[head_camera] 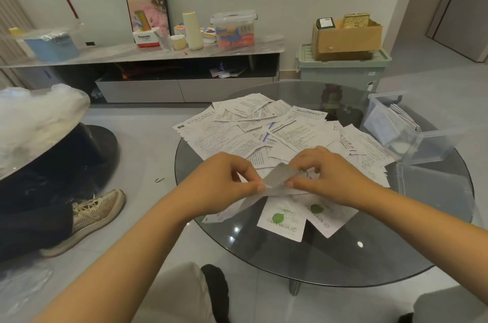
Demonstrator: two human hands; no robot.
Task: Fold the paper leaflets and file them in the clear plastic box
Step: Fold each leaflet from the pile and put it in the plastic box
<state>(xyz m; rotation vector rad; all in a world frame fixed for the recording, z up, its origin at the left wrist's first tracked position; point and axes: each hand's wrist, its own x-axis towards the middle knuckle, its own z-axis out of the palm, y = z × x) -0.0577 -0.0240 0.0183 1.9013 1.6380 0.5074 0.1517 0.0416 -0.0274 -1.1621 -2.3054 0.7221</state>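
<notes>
At the far left, beside a dark round pedestal base, a crumpled mass of translucent plastic wrap point(37, 116) billows over a surface, and below it a second person's dark trouser leg ends in a beige mesh sneaker point(91, 214) flat on the glossy pale floor tiles. Behind, along the white wall, a low media console point(148, 58) with a pale glossy top carries a blue box, a framed floral picture, a cream cylinder and a lidded clear tub of colourful packets. Moving inward, the left hand point(224, 180) pinches one end of a thin, creased leaflet point(274, 180) between thumb and curled fingers; the sheet is lifted just above the table and bent into a shallow fold (its print is too blurred to read). The right hand point(322, 174) grips the opposite end of the same leaflet, fingers curled over the top edge and thumb beneath. Under both hands lies the round smoked-glass table point(290, 264), its surface smooth and reflective, spread with a loose heap of flat printed leaflets point(264, 127) overlapping at every angle; two nearest sheets bear green leaf marks. Further right, at the table's edge, stands the clear plastic box point(404, 127), rectangular and open-topped, with folded papers filed upright inside, and its flat clear lid point(433, 188) lies just in front of it. Beyond, a cardboard carton point(346, 37) sits on a pale green storage bin.
</notes>
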